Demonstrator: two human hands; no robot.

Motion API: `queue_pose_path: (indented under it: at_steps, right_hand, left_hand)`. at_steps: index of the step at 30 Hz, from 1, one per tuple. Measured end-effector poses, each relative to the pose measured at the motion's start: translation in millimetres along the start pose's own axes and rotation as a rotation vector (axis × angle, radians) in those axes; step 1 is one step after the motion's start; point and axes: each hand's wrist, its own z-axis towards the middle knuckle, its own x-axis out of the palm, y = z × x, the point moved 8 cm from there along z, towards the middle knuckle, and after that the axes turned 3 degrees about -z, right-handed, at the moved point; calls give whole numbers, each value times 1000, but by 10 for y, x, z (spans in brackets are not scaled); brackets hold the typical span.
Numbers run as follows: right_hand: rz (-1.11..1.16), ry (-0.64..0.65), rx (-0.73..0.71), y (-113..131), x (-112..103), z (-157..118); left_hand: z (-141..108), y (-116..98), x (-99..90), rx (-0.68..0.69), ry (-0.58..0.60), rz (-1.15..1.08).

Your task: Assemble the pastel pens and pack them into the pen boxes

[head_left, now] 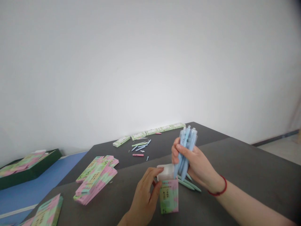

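Note:
A bunch of light blue pens (187, 139) stands upright in my right hand (196, 158), fingers wrapped round it, tips pointing down. Just left of the tips is a small pink and green pen box (169, 197) with its white top flap (166, 172) raised. My left hand (147, 194) pinches the box at its upper left edge, thumb and fingers by the opening. Behind the box and under my right hand, several pale green pens (188, 184) lie on the dark table. What is inside the box is hidden.
Flat pink and green boxes (96, 179) are piled on the left, with more boxes (48, 212) at the near corner. A dark green tray (30, 169) holds others. Loose pens and pen parts (141, 146) lie at the back, before a row of pale green boxes (152, 131) along the wall.

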Motion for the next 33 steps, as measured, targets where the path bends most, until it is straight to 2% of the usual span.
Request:
queue_pose_path:
  at_steps: [3,5,10,14,22,27,33]
  right_hand:
    - [79,119,112,-113,277,147]
    - [81,183,163,-235,366,211]
    - [-25,279,188,-362,323,240]
    - [-148,290,184,-328,250,223]
    - [-327,330,245,-398,303,184]
    - [-283,317,217,-410,313,170]
    - [-193,229,146,-407,248,168]
  left_hand:
    - [15,10,26,-18,13,-15]
    - [15,10,20,-26,2,-10]
    - [9,-12,1,-7,-28,-6]
    - [11,8,11,8,-39,-12]
    - [-7,62,11,-3,-88,19]
    - [2,88,4,-24,-102,15]
    - [24,78,13,-41,-80,-1]
